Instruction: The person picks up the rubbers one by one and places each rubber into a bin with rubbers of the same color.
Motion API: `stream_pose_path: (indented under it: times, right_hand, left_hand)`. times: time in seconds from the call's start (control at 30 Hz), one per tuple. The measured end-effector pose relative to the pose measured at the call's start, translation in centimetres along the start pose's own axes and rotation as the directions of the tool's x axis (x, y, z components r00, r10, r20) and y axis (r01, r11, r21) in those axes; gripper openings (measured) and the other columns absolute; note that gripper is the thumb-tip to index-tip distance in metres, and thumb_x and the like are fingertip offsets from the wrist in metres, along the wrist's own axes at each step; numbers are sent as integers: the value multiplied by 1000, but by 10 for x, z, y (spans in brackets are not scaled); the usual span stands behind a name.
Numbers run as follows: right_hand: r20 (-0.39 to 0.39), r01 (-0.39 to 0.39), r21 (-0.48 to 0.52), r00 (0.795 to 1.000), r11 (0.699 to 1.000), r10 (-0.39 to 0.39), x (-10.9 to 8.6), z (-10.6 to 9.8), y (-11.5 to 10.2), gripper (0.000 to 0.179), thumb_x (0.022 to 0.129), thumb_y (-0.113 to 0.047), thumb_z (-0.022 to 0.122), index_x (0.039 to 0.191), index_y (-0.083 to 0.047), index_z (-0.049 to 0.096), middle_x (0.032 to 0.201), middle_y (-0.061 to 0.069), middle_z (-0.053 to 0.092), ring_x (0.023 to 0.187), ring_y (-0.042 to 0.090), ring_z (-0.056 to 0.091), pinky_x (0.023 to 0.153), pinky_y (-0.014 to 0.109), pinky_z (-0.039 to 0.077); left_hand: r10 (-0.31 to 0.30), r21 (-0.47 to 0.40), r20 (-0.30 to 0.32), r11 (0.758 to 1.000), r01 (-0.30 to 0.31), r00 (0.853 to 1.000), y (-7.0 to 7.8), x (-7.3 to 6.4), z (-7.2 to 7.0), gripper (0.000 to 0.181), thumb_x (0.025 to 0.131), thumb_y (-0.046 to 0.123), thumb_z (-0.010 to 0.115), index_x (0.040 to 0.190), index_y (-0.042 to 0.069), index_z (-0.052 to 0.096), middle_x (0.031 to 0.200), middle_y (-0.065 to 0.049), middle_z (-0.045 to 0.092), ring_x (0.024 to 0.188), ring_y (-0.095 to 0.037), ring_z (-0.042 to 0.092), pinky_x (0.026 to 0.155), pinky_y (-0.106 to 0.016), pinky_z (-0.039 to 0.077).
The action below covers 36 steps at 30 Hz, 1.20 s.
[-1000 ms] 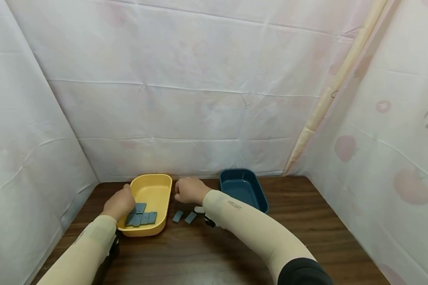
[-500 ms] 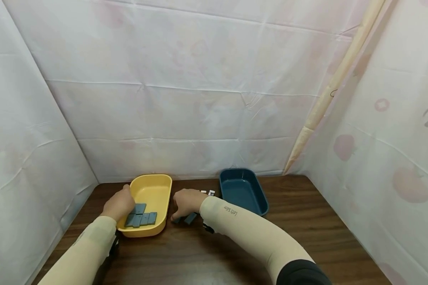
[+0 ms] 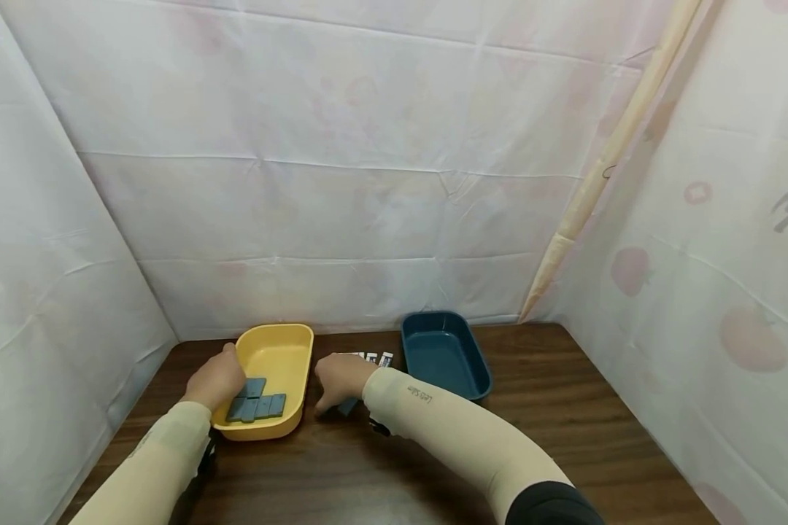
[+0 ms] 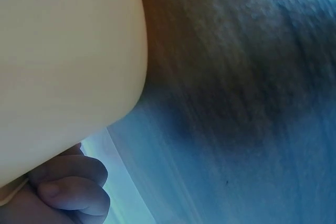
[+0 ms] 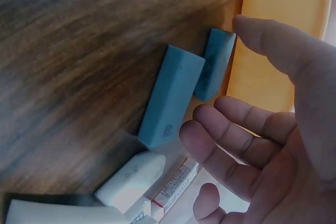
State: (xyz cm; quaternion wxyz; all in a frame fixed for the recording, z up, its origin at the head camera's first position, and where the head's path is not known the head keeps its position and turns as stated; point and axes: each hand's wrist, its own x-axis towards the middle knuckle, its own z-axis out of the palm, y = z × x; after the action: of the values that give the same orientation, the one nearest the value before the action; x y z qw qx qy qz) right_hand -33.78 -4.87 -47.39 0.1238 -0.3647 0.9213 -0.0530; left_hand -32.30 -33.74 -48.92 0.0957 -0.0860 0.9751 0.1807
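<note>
Head view: relative to the frame of a second ago, the right hand (image 3: pixel 344 375) has moved toward the person and now covers most of the two loose blocks (image 3: pixel 347 406) on the surface (image 3: pixel 551 415), with white labelled pieces (image 3: pixel 384 359) coming into sight behind it. The left hand (image 3: pixel 215 376) is at the left rim of the yellow tray (image 3: pixel 289 357), as before; several grey-blue blocks (image 3: pixel 263 406) lie flat in that tray's near left part. The dark blue tray (image 3: pixel 441 344) stands to the right, beyond the labelled pieces. Left wrist view: the left hand's fingers (image 4: pixel 76 192) are curled, consistent with a grip on the tray rim (a large pale shape (image 4: pixel 68 56), blurred, hides much of it). Right wrist view: the right hand is released, fingers loosely bent and thumb spread apart. Both loose blocks lie just beside its fingertips, the smaller-looking one next to the yellow tray; contact cannot be told. A white block (image 5: pixel 131 179) and a labelled piece with a red band lie near the other blue one.
</note>
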Motion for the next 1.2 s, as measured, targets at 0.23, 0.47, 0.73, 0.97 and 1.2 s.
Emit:
stream_pose_path:
  times: [0.23,0.47,0.73,0.97,1.2]
  right_hand:
    - [14,-10,12,1000,1000,9,5,8,-1,36,94,-46,93,90,-21,67,80,-7,67,67,12,62,62,30,52]
    - [7,-18,31,1000,999,18,7,4,2,35,95,-42,92,86,-21,66,76,-6,64,63,13,59,58,30,48]
    - [-31,-22,100,999,995,25,5,-17,7,53,96,-32,87,63,-23,46,54,-8,31,47,10,27,49,28,28]
    - [-97,5,140,995,990,8,6,-50,8,56,95,-29,85,58,-22,43,52,-10,29,47,8,23,48,26,25]
    - [-171,26,141,985,990,-1,9,-64,3,46,95,-35,84,67,-23,50,57,-11,36,50,7,32,51,26,29]
  left_hand:
    - [-8,-8,-2,1000,8,1000,-4,2,2,62,115,10,42,167,-19,23,136,-38,69,104,-37,72,87,-55,60]
    - [-27,-6,-7,1000,27,1000,-4,4,2,65,116,11,41,170,-18,20,143,-40,65,113,-42,72,93,-60,60]
    - [-6,3,-5,1000,6,1000,-5,4,2,65,115,9,42,169,-20,20,141,-40,66,111,-41,72,91,-60,60]
    - [-3,10,-13,1000,3,1000,-6,2,2,64,115,9,42,168,-20,21,136,-39,69,107,-39,73,87,-58,61]
    - [-6,8,-20,1000,6,1000,-4,7,6,63,114,8,44,167,-19,24,139,-38,68,107,-37,71,90,-58,61]
